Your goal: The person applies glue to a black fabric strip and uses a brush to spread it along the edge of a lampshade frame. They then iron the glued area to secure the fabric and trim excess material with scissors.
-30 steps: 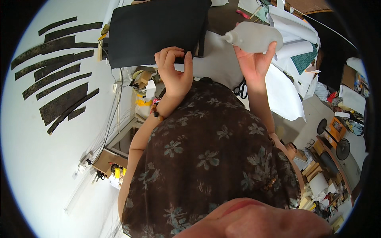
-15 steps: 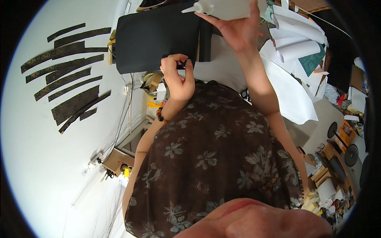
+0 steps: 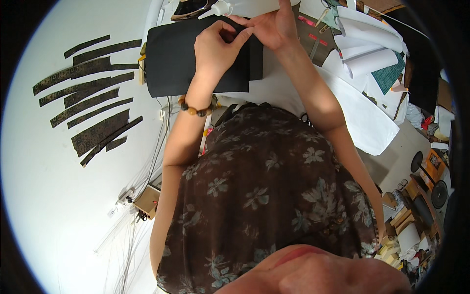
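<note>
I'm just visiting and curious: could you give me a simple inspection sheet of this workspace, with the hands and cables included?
Surface: work surface, grey-brown where visible, largely covered.
Things in use: black sheet, lying flat; pale squeeze bottle, nozzle pointing left, cut off by the picture's top edge.
Clutter: white paper rolls and a green mat at the right.
Hands: right hand holds the bottle; left hand is over the sheet, fingers curled, contents unclear.
Cables: several thin cables hang down at the left.
Surroundings: white wall bearing dark patterned strips.
</note>
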Available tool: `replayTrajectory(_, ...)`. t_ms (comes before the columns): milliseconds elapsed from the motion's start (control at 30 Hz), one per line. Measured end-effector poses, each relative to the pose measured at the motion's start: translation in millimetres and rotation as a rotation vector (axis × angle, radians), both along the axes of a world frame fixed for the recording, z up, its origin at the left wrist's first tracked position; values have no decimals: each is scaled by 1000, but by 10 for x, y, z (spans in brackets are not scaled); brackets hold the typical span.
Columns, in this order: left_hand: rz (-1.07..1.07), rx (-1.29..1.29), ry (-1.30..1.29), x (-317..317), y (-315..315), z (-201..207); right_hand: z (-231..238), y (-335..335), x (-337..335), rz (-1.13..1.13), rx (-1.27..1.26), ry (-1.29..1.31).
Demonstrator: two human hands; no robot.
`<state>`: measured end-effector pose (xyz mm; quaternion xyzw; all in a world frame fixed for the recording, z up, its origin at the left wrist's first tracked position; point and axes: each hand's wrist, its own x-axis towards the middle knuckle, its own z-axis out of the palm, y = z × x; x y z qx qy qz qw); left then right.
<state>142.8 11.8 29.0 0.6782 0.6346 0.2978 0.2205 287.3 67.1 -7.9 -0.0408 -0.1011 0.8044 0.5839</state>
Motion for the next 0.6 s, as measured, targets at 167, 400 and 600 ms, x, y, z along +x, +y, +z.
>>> replayTrajectory(167, -44, -42, -144, -41, 208, -112, 76, -36, 104, -129, -65, 116)
replayTrajectory(400, -126, -112, -277, -62, 265, -94, -155, -322, 536, -577, -11, -246)
replayTrajectory(600, -107, -193, -380, -104, 351, -71, -340, -563, 605, -808, 112, -537)
